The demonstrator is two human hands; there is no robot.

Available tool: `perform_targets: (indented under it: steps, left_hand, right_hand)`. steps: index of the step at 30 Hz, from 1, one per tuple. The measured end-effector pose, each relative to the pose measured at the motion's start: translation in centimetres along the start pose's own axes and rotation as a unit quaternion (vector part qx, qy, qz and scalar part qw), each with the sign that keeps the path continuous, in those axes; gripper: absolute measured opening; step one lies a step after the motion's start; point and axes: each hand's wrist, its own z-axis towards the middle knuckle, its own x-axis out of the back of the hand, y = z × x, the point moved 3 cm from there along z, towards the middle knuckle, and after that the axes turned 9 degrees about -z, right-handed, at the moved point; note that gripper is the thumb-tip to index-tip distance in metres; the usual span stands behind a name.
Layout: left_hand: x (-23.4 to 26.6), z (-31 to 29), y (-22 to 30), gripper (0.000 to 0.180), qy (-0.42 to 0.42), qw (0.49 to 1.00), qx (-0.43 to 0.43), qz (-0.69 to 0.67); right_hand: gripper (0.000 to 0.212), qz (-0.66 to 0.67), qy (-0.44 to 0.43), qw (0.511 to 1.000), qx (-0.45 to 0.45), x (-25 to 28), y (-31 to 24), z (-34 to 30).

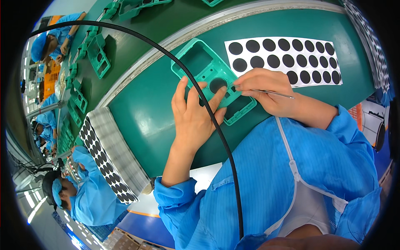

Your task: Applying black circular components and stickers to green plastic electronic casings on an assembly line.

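Observation:
A green plastic housing [200, 71] with rectangular openings lies tilted on the green work surface in front of me. My left hand [192, 112] steadies it, fingers spread over its left side. The index fingertip presses beside a black round disc [217, 85] in the housing, and the thumb rests at the near edge. In my right hand [268, 89] a thin metal tool [273, 92] is pinched, its shaft pointing back to the right. The right fingertips are at the housing's right side and hide the tool's working end. Right of the housing lies a white sheet of black round stickers [287, 60].
A stack of sticker sheets [110, 158] hangs over the left table edge; more sheets [368, 41] stand at the far right. A black cable [166, 52] arcs across the view. Beyond a metal rail [154, 54], green housings [98, 56] lie on a belt. Co-workers [89, 187] sit at left.

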Motion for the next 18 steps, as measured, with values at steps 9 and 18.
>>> perform_targets:
  steps: [9, 18]
  left_hand:
    - [-0.31, -0.06, -0.12, 0.040, 0.023, 1.000, -0.002, -0.019]
    - [-0.32, -0.11, -0.06, 0.048, 0.038, 0.998, -0.007, -0.048]
  right_hand:
    - [0.011, -0.036, -0.002, 0.999, 0.002, -0.24, -0.14, 0.42]
    - [0.012, -0.029, -0.029, 0.999, -0.001, -0.33, -0.56, 0.34]
